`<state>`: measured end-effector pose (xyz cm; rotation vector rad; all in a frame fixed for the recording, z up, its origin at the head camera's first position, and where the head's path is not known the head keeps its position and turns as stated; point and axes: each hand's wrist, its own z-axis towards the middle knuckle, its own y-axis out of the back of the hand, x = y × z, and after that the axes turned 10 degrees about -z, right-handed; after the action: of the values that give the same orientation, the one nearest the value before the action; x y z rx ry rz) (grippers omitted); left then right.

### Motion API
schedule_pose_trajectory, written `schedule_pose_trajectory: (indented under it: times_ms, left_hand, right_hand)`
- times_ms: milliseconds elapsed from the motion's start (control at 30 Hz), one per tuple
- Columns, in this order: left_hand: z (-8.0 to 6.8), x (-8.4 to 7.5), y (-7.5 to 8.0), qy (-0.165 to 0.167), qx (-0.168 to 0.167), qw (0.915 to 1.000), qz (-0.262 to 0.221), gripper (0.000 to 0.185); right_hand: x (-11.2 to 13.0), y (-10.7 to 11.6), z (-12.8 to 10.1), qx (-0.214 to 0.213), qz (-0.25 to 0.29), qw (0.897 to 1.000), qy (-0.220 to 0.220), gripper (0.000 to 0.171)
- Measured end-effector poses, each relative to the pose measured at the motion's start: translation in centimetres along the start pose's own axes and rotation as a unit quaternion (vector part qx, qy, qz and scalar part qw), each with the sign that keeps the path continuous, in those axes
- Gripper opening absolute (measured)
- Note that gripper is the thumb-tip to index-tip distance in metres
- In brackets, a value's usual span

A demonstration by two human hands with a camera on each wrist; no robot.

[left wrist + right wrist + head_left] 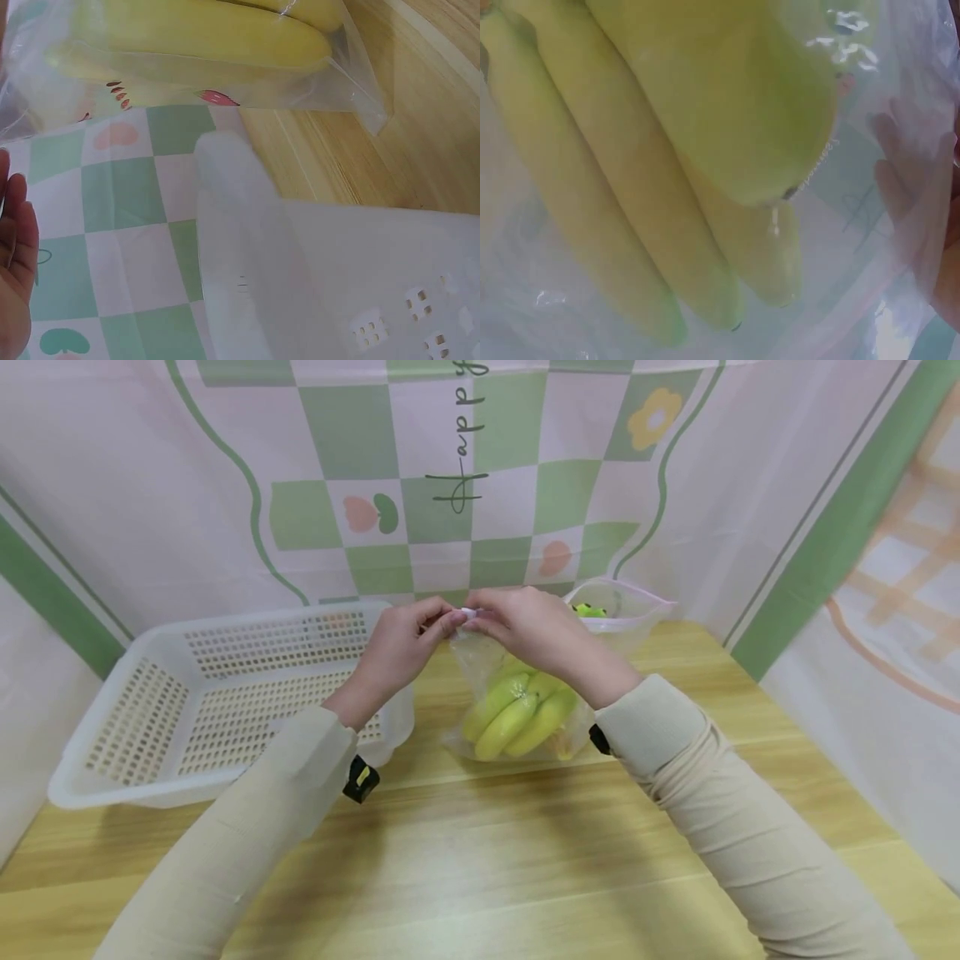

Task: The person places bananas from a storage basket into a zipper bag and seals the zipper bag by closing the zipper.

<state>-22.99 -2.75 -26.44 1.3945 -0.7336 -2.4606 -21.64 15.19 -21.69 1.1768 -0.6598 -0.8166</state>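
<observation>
A clear zip bag (468, 662) stands upright on the table, with a bunch of yellow bananas (504, 718) inside. At its top edge my left hand (401, 639) pinches one corner between thumb and fingers. Close beside it, my right hand (534, 625) pinches the same edge, thumb below and fingers above. The left wrist view has the left hand's fingers (21, 232) at the left border and the bag's lower corner (364, 94) above the basket. Through the plastic, the right wrist view shows the bananas (630, 165) up close.
A white perforated basket (161, 631) stands left of the bag. Behind my right hand, another clear bag with a pink zip edge (637, 602) gapes at the top, something green (588, 610) inside. A patterned cloth (435, 435) hangs behind the wooden table (465, 860).
</observation>
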Motion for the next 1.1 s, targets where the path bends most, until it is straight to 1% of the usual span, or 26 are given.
schedule_pose_trajectory:
  times_ms: [100,300,433,567,767,967,1100]
  left_hand:
    - [0.0,0.0,-0.1,-0.008,0.001,1.0000,0.001,0.027]
    - [-0.1,0.1,-0.2,-0.014,0.003,0.9999,-0.004,0.027]
    - [-0.1,0.1,-0.2,-0.005,0.009,0.9999,-0.010,0.029]
    - [-0.1,0.0,-0.1,0.002,0.008,0.9999,-0.012,0.029]
    - [-0.1,0.1,0.1,0.010,0.006,0.9999,-0.010,0.030]
    - [-0.3,0.3,0.7,0.033,0.001,0.9993,-0.020,0.031]
    - [-0.2,0.3,0.6,0.045,0.006,0.9986,-0.028,0.033]
  right_hand:
    - [0.1,-0.1,0.0,-0.011,-0.005,1.000,-0.001,0.017]
    - [0.3,-0.2,0.0,-0.020,-0.011,1.000,-0.003,0.025]
    - [0.5,-0.1,0.1,-0.009,-0.010,1.000,-0.022,0.029]
    - [0.6,0.2,0.3,0.009,-0.009,0.999,-0.043,0.031]
    - [0.3,0.5,0.4,0.033,-0.004,0.998,-0.059,0.026]
    - [-0.4,0.8,-0.1,0.039,0.015,0.997,-0.070,0.024]
    - [-0.6,0.8,-0.2,0.040,0.008,0.997,-0.071,0.025]
